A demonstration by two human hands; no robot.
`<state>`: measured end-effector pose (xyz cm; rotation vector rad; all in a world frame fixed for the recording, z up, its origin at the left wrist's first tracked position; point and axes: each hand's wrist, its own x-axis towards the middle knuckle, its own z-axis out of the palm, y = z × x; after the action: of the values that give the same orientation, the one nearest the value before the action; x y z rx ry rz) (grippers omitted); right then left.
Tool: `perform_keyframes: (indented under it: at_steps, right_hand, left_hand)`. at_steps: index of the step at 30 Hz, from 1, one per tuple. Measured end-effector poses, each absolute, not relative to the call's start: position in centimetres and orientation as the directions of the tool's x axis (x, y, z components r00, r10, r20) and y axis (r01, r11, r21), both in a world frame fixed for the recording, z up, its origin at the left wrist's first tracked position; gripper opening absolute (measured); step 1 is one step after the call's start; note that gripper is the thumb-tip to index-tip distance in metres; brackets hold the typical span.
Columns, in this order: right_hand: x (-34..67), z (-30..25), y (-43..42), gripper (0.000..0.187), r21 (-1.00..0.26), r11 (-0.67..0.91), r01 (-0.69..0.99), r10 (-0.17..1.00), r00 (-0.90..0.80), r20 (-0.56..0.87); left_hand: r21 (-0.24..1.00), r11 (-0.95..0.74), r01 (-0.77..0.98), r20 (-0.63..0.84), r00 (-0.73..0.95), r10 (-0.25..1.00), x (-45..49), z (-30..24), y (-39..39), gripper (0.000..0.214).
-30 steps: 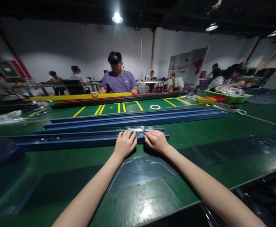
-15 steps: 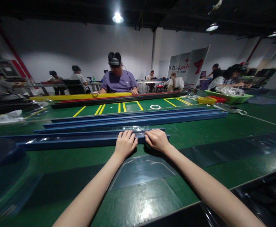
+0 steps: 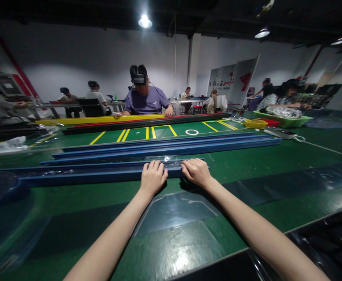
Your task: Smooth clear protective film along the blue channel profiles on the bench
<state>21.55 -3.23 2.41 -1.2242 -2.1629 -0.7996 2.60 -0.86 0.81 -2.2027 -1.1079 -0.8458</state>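
A long blue channel strip (image 3: 85,178) lies across the green table in front of me, with shiny clear film showing along its trough. Near its right end, my left hand (image 3: 153,176) curls its fingers over the near wall, thumb on the side facing me. Just to the right, my right hand (image 3: 197,172) is closed round the same strip close to its end; its fingertips are partly hidden. A short stretch of strip shows between the two hands. Behind it lie more blue channel strips (image 3: 171,150), side by side.
Clear film sheets (image 3: 176,210) lie flat on the green table (image 3: 100,242). A white ring (image 3: 192,132) rests beyond the strips. Across the table, a co-worker in purple (image 3: 147,101) handles a yellow strip (image 3: 100,119). A green tray (image 3: 290,121) stands at right.
My left hand has shifted slightly left and my right hand slightly right, widening the gap between them. Both stay on the blue strip, which has barely moved.
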Motion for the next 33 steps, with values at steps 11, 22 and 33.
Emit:
perform_keyframes:
  at_steps: [11, 22, 33]
  right_hand:
    - [22.0, 2.8, -3.1, 0.032, 0.195, 0.429, 0.882, 0.573, -0.433, 0.695]
    - [30.7, 4.1, 0.5, 0.030, -0.708, 0.006, 0.706, 0.709, 0.497, 0.501]
    - [33.4, 1.2, 1.7, 0.049, -0.963, -0.063, 0.262, 0.998, 0.023, -0.059]
  left_hand:
    - [-0.189, -0.486, 0.853, 0.711, 0.460, 0.532, 2.6, 0.9, -0.9, 0.023]
    - [-0.286, -0.707, 0.647, 0.635, 0.680, 0.366, 2.7, 0.5, -0.8, 0.033]
    - [-0.294, -0.744, 0.599, 0.592, 0.726, 0.350, 2.9, 0.7, -0.9, 0.033]
